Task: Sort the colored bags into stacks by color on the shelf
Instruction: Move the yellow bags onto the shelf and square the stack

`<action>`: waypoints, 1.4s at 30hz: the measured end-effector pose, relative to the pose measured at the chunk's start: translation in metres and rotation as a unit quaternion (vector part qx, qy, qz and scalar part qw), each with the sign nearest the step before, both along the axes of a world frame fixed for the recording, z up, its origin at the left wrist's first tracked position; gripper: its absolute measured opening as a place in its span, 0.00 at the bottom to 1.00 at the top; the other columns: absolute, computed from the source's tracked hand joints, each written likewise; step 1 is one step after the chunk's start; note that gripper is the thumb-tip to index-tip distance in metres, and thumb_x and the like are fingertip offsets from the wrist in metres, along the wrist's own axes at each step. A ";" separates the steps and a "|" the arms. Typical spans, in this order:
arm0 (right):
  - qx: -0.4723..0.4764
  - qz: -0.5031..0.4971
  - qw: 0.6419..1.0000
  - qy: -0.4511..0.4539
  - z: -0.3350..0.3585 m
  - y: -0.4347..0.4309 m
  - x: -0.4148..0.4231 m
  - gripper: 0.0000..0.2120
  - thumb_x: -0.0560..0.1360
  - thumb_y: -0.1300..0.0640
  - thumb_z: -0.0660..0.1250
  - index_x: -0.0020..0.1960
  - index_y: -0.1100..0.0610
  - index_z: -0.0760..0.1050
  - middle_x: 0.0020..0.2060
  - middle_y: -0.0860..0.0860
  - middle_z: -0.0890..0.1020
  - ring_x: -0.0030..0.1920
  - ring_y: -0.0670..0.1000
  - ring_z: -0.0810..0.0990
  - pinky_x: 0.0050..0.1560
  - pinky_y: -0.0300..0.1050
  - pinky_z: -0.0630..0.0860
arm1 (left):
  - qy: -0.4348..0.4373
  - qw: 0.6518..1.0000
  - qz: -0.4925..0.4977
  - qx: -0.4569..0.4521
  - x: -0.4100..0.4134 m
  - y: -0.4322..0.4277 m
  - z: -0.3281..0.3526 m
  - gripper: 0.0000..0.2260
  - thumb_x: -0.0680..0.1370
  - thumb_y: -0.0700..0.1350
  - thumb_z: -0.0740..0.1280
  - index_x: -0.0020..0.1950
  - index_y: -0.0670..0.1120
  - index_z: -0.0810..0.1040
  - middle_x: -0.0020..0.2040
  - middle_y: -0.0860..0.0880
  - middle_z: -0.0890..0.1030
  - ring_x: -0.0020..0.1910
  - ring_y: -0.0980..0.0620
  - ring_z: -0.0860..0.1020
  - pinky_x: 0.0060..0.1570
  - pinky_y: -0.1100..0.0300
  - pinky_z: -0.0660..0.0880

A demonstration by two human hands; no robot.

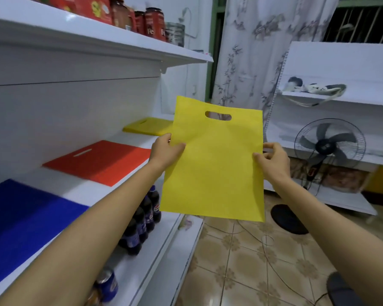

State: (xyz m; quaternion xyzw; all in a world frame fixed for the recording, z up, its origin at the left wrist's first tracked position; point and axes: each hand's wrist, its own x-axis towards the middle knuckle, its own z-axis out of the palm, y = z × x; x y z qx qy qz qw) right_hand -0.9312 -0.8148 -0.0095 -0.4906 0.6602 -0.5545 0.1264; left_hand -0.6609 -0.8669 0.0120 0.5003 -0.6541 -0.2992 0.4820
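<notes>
Beside a white shop shelf [75, 188], above patterned floor tiles: holds a flat yellow non-woven fabric bag [212, 168] upright in mid-air, pinched at both side edges between thumb and fingers of left hand [164, 153] and right hand [272, 161]. Looks light and limp, likely to flop; best kept by both edges. Just beyond the left fingers, a matching yellow bag stack [148, 127]. Hides the rear fingers behind cloth; stack height hard to judge.

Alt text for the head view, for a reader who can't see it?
A left hand and right hand pinch the side edges of a flat yellow bag, upright beside a white shelf. On it lie a blue bag, a red bag and a yellow pile.
</notes>
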 end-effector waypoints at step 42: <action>0.048 0.306 0.917 -0.253 -0.053 -0.435 -0.089 0.03 0.80 0.57 0.63 0.50 0.51 0.76 0.43 0.46 0.82 0.40 0.44 0.81 0.38 0.41 0.76 | 0.177 0.951 0.248 0.052 -0.131 -0.273 -0.089 0.02 0.79 0.40 0.66 0.49 0.41 0.76 0.45 0.45 0.83 0.43 0.49 0.81 0.43 0.53 0.76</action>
